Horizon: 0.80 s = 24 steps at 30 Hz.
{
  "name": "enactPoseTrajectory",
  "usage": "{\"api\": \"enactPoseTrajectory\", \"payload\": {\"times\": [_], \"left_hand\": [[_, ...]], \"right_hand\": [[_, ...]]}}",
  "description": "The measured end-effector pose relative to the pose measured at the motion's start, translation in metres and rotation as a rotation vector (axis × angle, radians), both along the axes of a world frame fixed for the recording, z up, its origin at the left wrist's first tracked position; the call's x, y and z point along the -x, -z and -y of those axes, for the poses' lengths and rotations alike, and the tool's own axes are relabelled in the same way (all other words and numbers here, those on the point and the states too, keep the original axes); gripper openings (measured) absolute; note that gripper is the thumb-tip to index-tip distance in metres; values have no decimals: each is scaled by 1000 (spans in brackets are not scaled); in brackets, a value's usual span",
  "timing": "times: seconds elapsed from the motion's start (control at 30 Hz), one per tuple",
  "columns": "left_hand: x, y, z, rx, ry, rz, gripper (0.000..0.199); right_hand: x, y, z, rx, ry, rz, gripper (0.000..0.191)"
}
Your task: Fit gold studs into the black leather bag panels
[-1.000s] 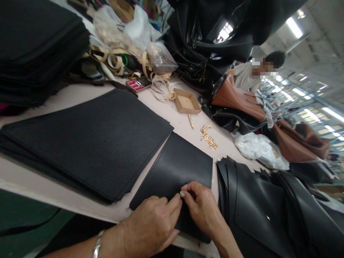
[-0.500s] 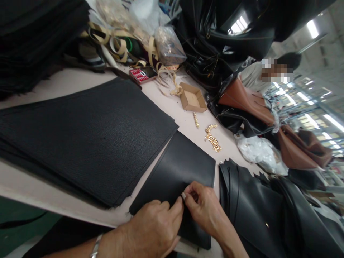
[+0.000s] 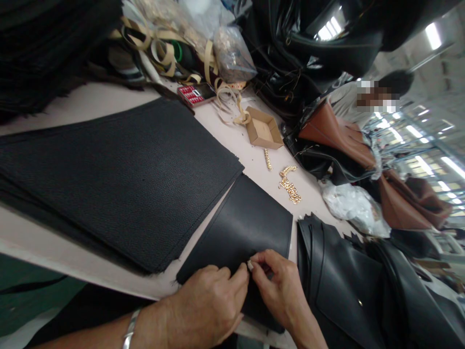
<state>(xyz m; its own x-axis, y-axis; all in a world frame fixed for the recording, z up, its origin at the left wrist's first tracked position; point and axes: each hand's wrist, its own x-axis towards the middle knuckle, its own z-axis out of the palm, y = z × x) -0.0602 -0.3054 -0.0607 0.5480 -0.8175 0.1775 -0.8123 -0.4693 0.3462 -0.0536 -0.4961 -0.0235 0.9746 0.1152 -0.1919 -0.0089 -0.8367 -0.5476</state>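
Head view — right hand pinches together over the black panel, any object hidden — left hand's grip I cannot tell.

No words, numbers or brand names can be read. Toward the back of the counter, a small, flat red case has pale marks across its top, too small and blurred to make out as letters or figures. Beside it, at the foot of a clear plastic bag, a light strip bears tiny orange marks, equally unreadable.
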Motion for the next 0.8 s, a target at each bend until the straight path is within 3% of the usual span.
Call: {"api": "enactPoseTrajectory", "payload": {"times": [0.37, 0.53, 0.7, 0.8], "left_hand": [[1, 0, -1, -19, 14, -21, 48], [0, -1, 0, -15, 11, -22, 49], [-2, -1, 0, -49, 36, -6, 43], [-1, 3, 0, -36, 59, 14, 43]], "right_hand": [[-14, -7, -1, -23, 96, -204, 16], [-23, -2, 5, -94, 148, -360, 9], [-31, 1, 8, -27, 107, -421, 7], [-37, -2, 5, -28, 150, -469, 7]]}}
